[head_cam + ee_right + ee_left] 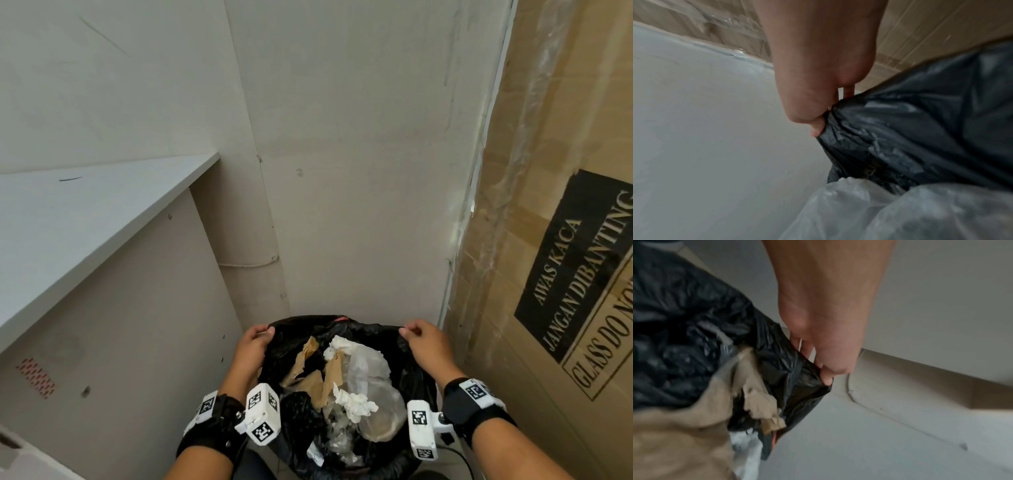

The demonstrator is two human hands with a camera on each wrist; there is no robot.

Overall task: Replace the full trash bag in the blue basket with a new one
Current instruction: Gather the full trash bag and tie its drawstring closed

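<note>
A full black trash bag (301,418) hangs open in front of me, stuffed with brown paper, white tissues and clear plastic. My left hand (258,337) pinches the bag's rim at the far left, and in the left wrist view the left hand (824,373) has the black film bunched between thumb and fingers. At the far right of the rim my right hand (416,334) pinches it too; the right hand (818,123) grips gathered black plastic (910,133) in the right wrist view. The blue basket is not visible.
A white shelf (85,212) juts out at the left over a beige panel. A large cardboard box (565,240) marked as glass stands close on the right. The pale wall corner (342,171) is straight ahead, just behind the bag.
</note>
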